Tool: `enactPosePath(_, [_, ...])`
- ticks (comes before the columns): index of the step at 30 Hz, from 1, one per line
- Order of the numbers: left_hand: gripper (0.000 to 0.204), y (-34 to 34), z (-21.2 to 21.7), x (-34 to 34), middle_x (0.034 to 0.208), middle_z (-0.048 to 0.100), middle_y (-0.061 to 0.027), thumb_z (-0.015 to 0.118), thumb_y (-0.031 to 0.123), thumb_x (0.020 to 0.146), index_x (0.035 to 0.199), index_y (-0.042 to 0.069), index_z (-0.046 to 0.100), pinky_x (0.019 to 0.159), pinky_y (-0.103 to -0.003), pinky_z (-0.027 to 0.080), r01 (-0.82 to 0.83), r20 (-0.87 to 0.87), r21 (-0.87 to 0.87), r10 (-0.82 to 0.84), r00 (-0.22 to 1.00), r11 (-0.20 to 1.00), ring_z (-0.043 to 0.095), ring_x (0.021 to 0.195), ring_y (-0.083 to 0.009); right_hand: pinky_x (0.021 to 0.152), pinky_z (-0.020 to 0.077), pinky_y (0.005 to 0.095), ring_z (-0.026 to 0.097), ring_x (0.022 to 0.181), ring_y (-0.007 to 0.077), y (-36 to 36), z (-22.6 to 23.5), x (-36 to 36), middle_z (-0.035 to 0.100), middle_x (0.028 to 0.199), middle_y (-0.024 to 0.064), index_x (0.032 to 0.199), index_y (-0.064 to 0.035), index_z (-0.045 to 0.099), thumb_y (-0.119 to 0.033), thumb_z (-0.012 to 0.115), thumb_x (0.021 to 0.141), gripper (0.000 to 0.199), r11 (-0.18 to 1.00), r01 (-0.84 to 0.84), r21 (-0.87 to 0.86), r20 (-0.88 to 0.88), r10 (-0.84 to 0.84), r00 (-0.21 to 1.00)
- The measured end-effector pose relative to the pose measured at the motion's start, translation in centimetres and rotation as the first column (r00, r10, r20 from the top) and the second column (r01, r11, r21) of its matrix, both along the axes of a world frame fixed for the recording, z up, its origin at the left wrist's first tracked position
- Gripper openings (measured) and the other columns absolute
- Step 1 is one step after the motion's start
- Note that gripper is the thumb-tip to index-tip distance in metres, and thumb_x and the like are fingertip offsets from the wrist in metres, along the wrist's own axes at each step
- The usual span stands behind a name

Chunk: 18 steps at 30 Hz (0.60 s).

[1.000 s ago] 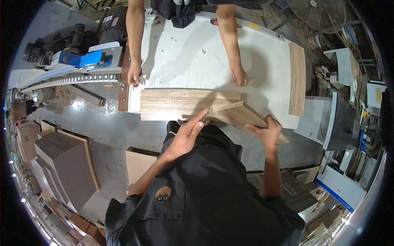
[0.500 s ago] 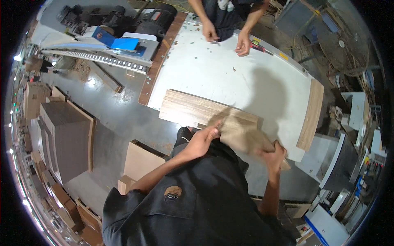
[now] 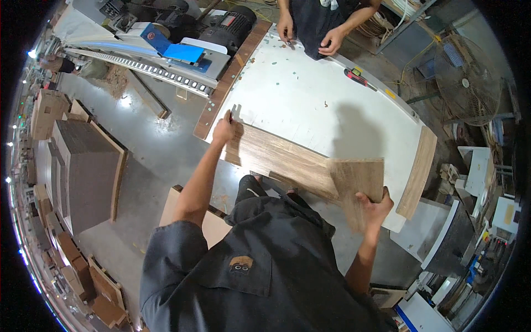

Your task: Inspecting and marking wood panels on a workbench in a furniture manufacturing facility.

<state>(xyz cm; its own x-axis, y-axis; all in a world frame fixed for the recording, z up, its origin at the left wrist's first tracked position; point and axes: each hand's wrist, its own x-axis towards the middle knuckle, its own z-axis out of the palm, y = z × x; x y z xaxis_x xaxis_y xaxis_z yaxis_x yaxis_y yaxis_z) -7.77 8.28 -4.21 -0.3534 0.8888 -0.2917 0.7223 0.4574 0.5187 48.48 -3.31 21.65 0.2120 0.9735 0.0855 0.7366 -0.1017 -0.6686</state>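
Observation:
A short wood-grain board is raised in front of me, gripped along its lower right edge by my right hand. My left hand is closed at the left end of a long wood-grain board, which lies along the near edge of a white table. Something small and thin pokes up from that hand's fingers; its kind cannot be made out. The short board covers the right end of the long one.
Across the table, another person's hands rest near dark cloth. A red-and-black tool lies by the far rim, and a wood strip edges the right side. Left stand a machine with motors and stacked panels. A fan is at right.
My left hand has left the short board and reached out to the long board's left end. The short board has turned more upright in my right hand. The other person's hands have shifted slightly.

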Motion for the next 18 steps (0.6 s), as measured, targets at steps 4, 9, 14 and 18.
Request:
enactPosePath(4, [0.068,2.5,-0.1,-0.3,0.141,0.059,-0.0315,0.070,0.040,0.096,0.153,0.009,0.053,0.108,-0.056,0.050,0.098,-0.205,-0.005,-0.097,0.974,0.995,0.059,0.129,-0.0496,0.073,0.0565,0.0329,0.067,0.080,0.0123,-0.7,0.2,3.3,0.074,0.086,0.0044,0.102,0.0045,0.069,-0.041,0.098,0.078,0.059,0.975,0.169,0.144,-0.202,-0.138,0.970])
enactPosePath(9, [0.057,1.7,6.1,5.4,0.138,0.064,-0.0240,0.068,0.039,0.102,0.148,0.006,0.060,0.106,-0.052,0.050,0.138,-0.041,0.311,-0.132,0.990,0.940,0.061,0.127,-0.0435,0.092,0.0563,0.0360,0.068,0.100,0.0193,-2.9,1.4,8.1,0.075,0.109,0.0118,0.118,0.0056,0.067,-0.034,0.091,0.088,0.054,0.818,0.490,0.301,-0.369,-0.374,0.851])
enactPosePath(14, [0.051,-2.1,18.1,18.9,0.130,0.068,-0.0236,0.071,0.028,0.103,0.140,-0.006,0.062,0.107,-0.046,0.049,0.331,0.442,0.404,-0.498,0.746,0.853,0.065,0.123,-0.0365,0.124,0.0383,0.0513,0.047,0.146,0.0342,-0.8,3.9,4.2,0.042,0.162,0.0221,0.163,-0.0027,0.033,-0.059,0.060,0.105,0.085,0.556,0.822,0.123,-0.878,-0.326,0.352])
enactPosePath(18, [0.061,-3.2,21.5,24.4,0.131,0.064,-0.0285,0.080,0.034,0.093,0.137,-0.005,0.063,0.107,-0.047,0.050,0.414,0.297,0.500,-0.599,0.743,0.761,0.061,0.125,-0.0430,0.131,0.0242,0.0548,0.029,0.159,0.0348,0.0,0.7,-0.8,0.028,0.173,0.0155,0.171,-0.0143,0.019,-0.071,0.043,0.106,0.090,0.680,0.720,-0.136,-0.970,-0.240,0.044])
